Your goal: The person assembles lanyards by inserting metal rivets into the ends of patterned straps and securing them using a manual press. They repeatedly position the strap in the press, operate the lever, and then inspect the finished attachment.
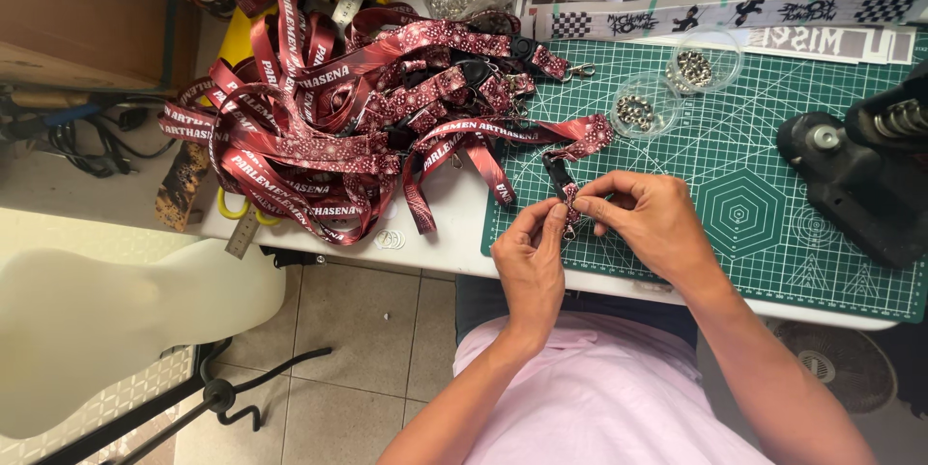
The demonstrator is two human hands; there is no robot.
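Left hand (529,257) and right hand (646,218) both pinch the lanyard end (570,202) with its metal clip (569,230) over the green cutting mat (754,146).

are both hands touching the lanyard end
Touching. The head view shows the left hand and right hand each pinching the lanyard end between fingertips, no gap visible, above the green mat.
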